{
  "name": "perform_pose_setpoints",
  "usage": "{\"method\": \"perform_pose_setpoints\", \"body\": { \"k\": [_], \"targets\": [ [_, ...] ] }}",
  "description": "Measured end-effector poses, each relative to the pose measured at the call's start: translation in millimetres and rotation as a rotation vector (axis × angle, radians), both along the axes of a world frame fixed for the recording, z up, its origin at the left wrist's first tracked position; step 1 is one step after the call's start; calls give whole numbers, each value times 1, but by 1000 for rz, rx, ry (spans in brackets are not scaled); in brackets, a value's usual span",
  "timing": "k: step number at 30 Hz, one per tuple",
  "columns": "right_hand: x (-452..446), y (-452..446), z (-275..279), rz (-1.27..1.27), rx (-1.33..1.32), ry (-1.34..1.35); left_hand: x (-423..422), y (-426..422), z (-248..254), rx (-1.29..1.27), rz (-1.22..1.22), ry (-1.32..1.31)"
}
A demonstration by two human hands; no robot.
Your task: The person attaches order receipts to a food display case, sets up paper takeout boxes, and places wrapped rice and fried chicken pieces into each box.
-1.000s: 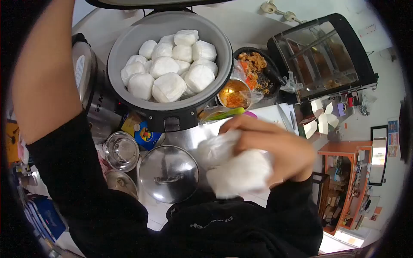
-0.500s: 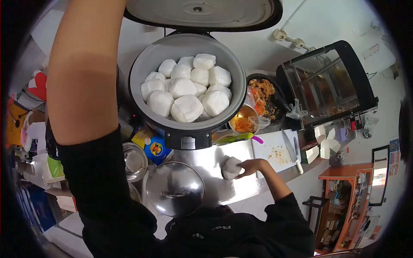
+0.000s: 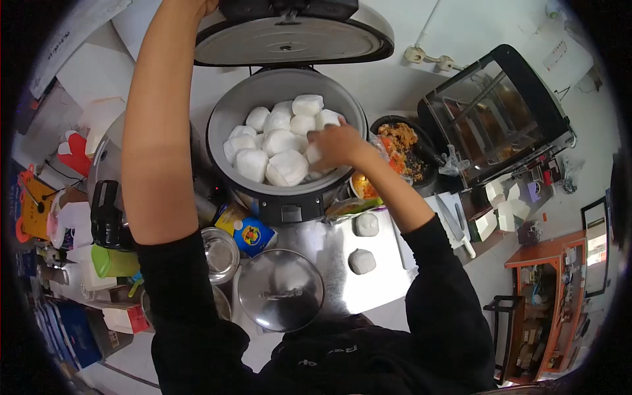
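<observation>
A large round cooker (image 3: 217,155) stands open, filled with several white wrapped bundles (image 3: 282,142). My right hand (image 3: 339,143) reaches into its right side, fingers curled down around one bundle, which they partly cover. At the top edge of the head view, my left hand (image 3: 209,6) is at the side of the raised cooker lid (image 3: 289,45); most of it is cut off, and the visible fingers bend against the lid. Two more wrapped bundles, an upper one (image 3: 367,224) and a lower one (image 3: 362,261), sit apart on the steel worktop (image 3: 336,289).
A domed metal pot lid (image 3: 280,296) and a blue-and-yellow packet (image 3: 247,227) lie before the cooker. A knife (image 3: 461,230) rests by the white cutting board (image 3: 408,253). Right of the cooker are a dark pan of brown food (image 3: 398,141) and a glass-fronted case (image 3: 494,112).
My right hand has left the bundle on the worktop and moved up into the cooker. Two bundles now show on the worktop. The view has shifted, bringing more of the raised lid into sight.
</observation>
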State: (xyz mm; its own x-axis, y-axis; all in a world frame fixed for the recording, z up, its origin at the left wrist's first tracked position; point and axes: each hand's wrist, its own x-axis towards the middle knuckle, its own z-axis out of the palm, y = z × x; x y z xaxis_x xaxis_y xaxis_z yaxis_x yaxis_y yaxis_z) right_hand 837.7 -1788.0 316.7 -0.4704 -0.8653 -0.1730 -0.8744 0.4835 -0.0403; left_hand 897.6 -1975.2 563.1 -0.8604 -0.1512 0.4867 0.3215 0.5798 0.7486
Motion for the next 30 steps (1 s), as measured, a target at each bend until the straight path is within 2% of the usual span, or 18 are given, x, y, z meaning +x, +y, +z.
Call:
{"method": "perform_pose_setpoints", "body": {
  "k": [1,3,5,7,9,11,12,13,15,17,18,19,21,24,27,28,30],
  "targets": [
    [5,11,12,-31,-95,-1,7,3,-9,10,-17,-7],
    [24,52,40,-90,-548,-233,28,-3,-39,37,-60,-28],
    [57,104,71,-139,-734,-649,47,5,-73,62,-125,-51],
    [71,163,57,112,-829,-815,85,42,-112,10,-174,94],
    [80,223,24,243,-807,-1187,102,67,-163,130,-171,153],
    [97,282,-14,20,-825,-1417,124,79,-209,-22,-79,-23],
    [104,306,-31,-86,-937,-1345,136,93,-221,-141,66,-95],
    [108,333,-49,-264,-1039,-1429,146,108,-229,-267,208,-164],
    [118,385,-81,-652,-1257,-1564,163,149,-247,-456,654,84],
    [129,406,-102,-1256,-1864,-1532,184,184,-304,-168,570,234],
    [130,446,-130,-887,-1898,-1682,194,209,-335,-63,348,87],
    [132,467,-140,-1002,-1961,-1591,196,239,-360,34,126,-62],
    [125,525,-179,-1174,-1925,-1334,181,296,-384,-161,-174,-410],
    [89,585,-161,-1627,-1512,-870,177,327,-468,-542,-130,-504],
    [24,647,-155,-1735,-1081,-462,163,332,-502,-526,-260,-658],
    [-12,682,-194,-1658,-991,-217,159,329,-512,-542,-268,-655],
    [-67,713,-238,-1521,-780,-66,145,340,-516,-569,-228,-711]
  ]
}}
